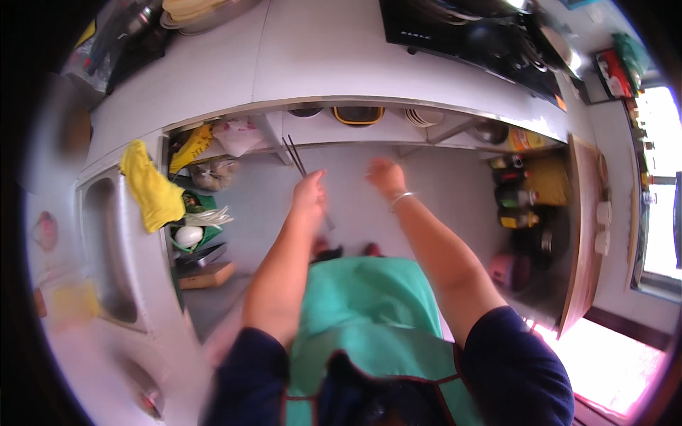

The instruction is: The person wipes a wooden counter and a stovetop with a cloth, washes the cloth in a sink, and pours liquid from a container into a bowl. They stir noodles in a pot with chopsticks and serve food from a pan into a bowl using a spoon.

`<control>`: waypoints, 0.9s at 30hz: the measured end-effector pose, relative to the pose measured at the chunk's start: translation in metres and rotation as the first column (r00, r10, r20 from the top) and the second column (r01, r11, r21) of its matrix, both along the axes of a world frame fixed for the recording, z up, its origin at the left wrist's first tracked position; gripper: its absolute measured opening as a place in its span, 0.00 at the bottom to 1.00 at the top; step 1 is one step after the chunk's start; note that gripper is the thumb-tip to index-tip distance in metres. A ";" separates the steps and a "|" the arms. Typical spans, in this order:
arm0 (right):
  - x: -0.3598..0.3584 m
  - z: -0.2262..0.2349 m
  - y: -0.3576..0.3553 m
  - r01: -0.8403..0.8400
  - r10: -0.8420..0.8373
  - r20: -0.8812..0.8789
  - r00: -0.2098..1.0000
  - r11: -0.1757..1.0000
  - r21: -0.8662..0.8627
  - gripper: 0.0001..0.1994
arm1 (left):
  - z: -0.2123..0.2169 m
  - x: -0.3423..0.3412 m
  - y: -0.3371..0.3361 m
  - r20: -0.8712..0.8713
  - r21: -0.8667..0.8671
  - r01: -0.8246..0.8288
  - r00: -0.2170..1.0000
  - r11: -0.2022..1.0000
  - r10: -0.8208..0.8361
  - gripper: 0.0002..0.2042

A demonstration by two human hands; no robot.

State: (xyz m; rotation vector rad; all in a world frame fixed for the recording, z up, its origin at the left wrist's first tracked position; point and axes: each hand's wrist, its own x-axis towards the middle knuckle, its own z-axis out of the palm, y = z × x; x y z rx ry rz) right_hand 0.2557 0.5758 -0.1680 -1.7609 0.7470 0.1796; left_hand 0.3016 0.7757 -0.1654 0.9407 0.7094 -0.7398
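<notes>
A pair of dark chopsticks [293, 155] is gripped in my left hand [310, 197]. Their upper ends point up and left toward the counter's front edge, and the lower ends show below the hand. My right hand [386, 177] is held in the air to the right, apart from the left, with a bracelet [401, 199] at its wrist. Its fingers look curled but are smeared by motion, and nothing can be made out in them. Both hands are over the grey floor [355, 213], in front of the counter [320, 57].
A black stove [469, 53] with pans sits at the counter's far right. On the left, a yellow cloth [153, 186] hangs over the edge beside a sink [110, 248]. Shelves below hold bowls, an orange-rimmed tray [359, 115], vegetables and several bottles [517, 197]. A wooden door [577, 234] stands at right.
</notes>
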 end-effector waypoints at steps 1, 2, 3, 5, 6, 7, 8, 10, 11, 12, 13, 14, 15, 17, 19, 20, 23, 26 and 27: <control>0.018 -0.022 -0.018 -0.030 0.032 0.010 0.999 0.986 -0.166 0.13 | -0.024 0.017 -0.020 0.007 0.015 -0.018 1.000 1.000 0.018 0.07; 0.035 -0.040 -0.032 -0.056 0.065 0.017 0.998 0.944 -0.326 0.13 | -0.047 0.030 -0.037 0.016 0.032 -0.037 0.999 0.999 0.036 0.07; 0.053 -0.057 -0.045 -0.078 0.100 0.021 0.995 0.875 -0.478 0.13 | -0.068 0.044 -0.055 0.026 0.048 -0.057 0.998 0.997 0.055 0.07; 0.078 -0.095 -0.064 -0.098 0.207 0.101 0.973 0.770 -0.631 0.14 | -0.116 0.065 -0.089 0.079 0.120 -0.093 0.993 0.988 0.084 0.07; 0.091 -0.114 -0.072 -0.101 0.265 0.131 0.955 0.709 -0.698 0.15 | -0.138 0.074 -0.103 0.104 0.158 -0.111 0.990 0.981 0.095 0.07; 0.103 -0.138 -0.085 -0.101 0.303 0.144 0.942 0.666 -0.739 0.16 | -0.155 0.081 -0.119 0.155 0.175 -0.126 0.983 0.976 0.098 0.08; 0.114 -0.161 -0.096 -0.102 0.340 0.154 0.928 0.627 -0.772 0.17 | -0.170 0.086 -0.131 0.204 0.200 -0.140 0.974 0.970 0.099 0.09; 0.129 -0.191 -0.103 -0.078 0.425 0.179 0.887 0.520 -0.850 0.17 | -0.207 0.100 -0.148 0.293 0.235 -0.165 0.952 0.958 0.091 0.10; 0.133 -0.200 -0.104 -0.125 0.441 0.141 0.886 0.521 -0.844 0.17 | -0.214 0.103 -0.156 0.314 0.230 -0.169 0.945 0.959 0.091 0.11; 0.138 -0.205 -0.105 -0.165 0.455 0.108 0.884 0.520 -0.838 0.16 | -0.219 0.107 -0.162 0.341 0.222 -0.172 0.936 0.960 0.089 0.12; 0.143 -0.207 -0.109 -0.199 0.471 0.079 0.878 0.511 -0.836 0.15 | -0.225 0.113 -0.168 0.380 0.235 -0.180 0.922 0.955 0.080 0.13; 0.145 -0.210 -0.111 -0.215 0.501 0.092 0.861 0.520 -0.826 0.15 | -0.233 0.117 -0.172 0.400 0.238 -0.194 0.912 0.952 0.086 0.13; 0.145 -0.212 -0.112 -0.231 0.530 0.105 0.841 0.529 -0.816 0.14 | -0.239 0.121 -0.174 0.421 0.240 -0.208 0.903 0.948 0.092 0.13; 0.143 -0.212 -0.115 -0.203 0.530 0.175 0.830 0.578 -0.790 0.10 | -0.242 0.127 -0.177 0.479 0.225 -0.227 0.872 0.948 0.095 0.12; 0.141 -0.209 -0.120 -0.229 0.569 0.185 0.801 0.577 -0.784 0.09 | -0.243 0.127 -0.174 0.490 0.179 -0.190 0.868 0.965 0.080 0.12; 0.141 -0.205 -0.123 -0.242 0.590 0.192 0.785 0.576 -0.781 0.08 | -0.241 0.126 -0.173 0.496 0.156 -0.172 0.865 0.973 0.074 0.12; 0.134 -0.190 -0.130 -0.205 0.582 0.231 0.780 0.585 -0.785 0.06 | -0.232 0.117 -0.170 0.436 0.120 -0.211 0.889 0.970 0.140 0.09; 0.127 -0.174 -0.130 -0.129 0.529 0.311 0.790 0.639 -0.759 0.05 | -0.215 0.105 -0.165 0.399 0.092 -0.310 0.882 0.946 0.251 0.08; 0.125 -0.170 -0.130 -0.098 0.503 0.343 0.793 0.662 -0.743 0.05 | -0.208 0.101 -0.163 0.395 0.107 -0.329 0.880 0.938 0.263 0.08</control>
